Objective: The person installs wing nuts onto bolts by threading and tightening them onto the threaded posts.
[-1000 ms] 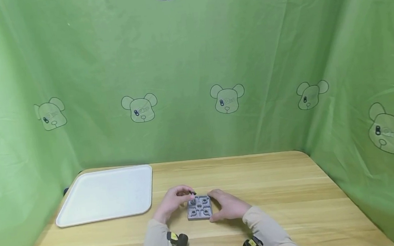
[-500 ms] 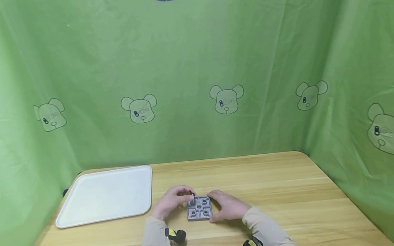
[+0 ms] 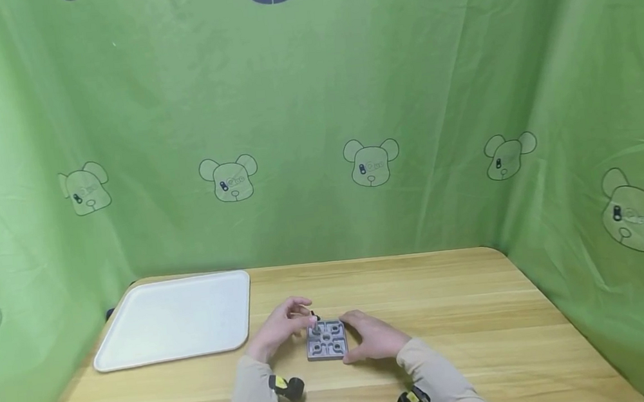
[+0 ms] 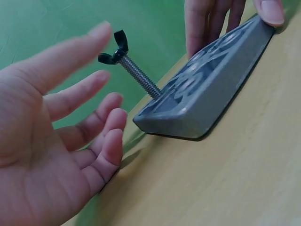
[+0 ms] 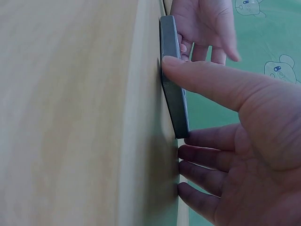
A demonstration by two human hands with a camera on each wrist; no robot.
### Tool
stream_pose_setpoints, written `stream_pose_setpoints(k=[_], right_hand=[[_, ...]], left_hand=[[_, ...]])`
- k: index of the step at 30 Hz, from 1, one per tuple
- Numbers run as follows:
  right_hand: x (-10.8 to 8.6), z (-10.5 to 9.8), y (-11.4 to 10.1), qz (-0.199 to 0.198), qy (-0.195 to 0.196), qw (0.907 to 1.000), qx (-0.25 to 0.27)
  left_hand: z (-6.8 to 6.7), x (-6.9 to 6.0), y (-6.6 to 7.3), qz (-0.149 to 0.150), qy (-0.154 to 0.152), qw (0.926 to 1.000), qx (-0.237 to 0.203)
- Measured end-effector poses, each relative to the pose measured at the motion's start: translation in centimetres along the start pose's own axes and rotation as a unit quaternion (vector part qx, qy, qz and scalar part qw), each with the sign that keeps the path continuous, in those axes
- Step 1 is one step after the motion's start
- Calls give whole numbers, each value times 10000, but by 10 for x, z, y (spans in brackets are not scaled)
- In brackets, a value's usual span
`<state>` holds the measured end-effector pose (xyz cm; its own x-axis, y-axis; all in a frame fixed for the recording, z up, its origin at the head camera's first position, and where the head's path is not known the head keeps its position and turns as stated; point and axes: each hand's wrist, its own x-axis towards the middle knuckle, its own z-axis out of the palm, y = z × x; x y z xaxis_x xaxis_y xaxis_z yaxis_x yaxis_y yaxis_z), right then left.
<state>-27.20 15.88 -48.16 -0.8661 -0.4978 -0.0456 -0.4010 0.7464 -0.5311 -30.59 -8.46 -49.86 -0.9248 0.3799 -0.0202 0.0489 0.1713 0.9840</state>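
Observation:
A grey square plate (image 3: 327,349) with several recessed holes lies flat on the table, before both hands. In its far-left hole stands a wing screw (image 4: 138,75), a threaded shaft under a black winged head. My left hand (image 3: 280,328) is beside that screw, fingers spread and loosely bent. In the left wrist view its thumb comes close to the black wings and nothing is pinched; whether the thumb touches them I cannot tell. My right hand (image 3: 374,337) holds the plate's right side, the thumb (image 5: 173,65) on the near edge and the fingers at the far corner.
A white tray (image 3: 176,318) lies at the back left of the wooden table (image 3: 423,282). Green printed cloth (image 3: 312,98) hangs behind the table and along both sides. Each wrist wears a small black camera, the left one (image 3: 295,389) low over the table.
The fingers of my left hand have spread and lifted slightly away from the wing screw's head. My right hand and the plate have stayed in place.

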Motion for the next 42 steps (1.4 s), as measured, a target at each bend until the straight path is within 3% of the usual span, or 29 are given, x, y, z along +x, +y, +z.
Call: stream_pose_setpoints(k=[9, 17, 22, 25, 29, 32, 42], right_hand=[[-1, -1, -1, 16, 9, 10000, 60], [-1, -1, -1, -83, 26, 10000, -34], [-1, -1, -2, -100, 20, 9999, -17], [-1, -2, -2, -106, 19, 9999, -29], [-1, -2, -2, -119, 29, 9999, -32], [-1, -1, -2, -118, 42, 9999, -23], [-2, -1, -1, -113, 47, 9999, -12]], left_hand=[[10, 1, 5, 138, 782, 9968, 89], [18, 1, 9, 287, 852, 9947, 496], [21, 2, 9, 316, 936, 9941, 455], [23, -5, 21, 360, 929, 9939, 466], [24, -4, 20, 365, 889, 9938, 558], [23, 3, 9, 352, 857, 9942, 548], [23, 2, 9, 411, 805, 9941, 593]])
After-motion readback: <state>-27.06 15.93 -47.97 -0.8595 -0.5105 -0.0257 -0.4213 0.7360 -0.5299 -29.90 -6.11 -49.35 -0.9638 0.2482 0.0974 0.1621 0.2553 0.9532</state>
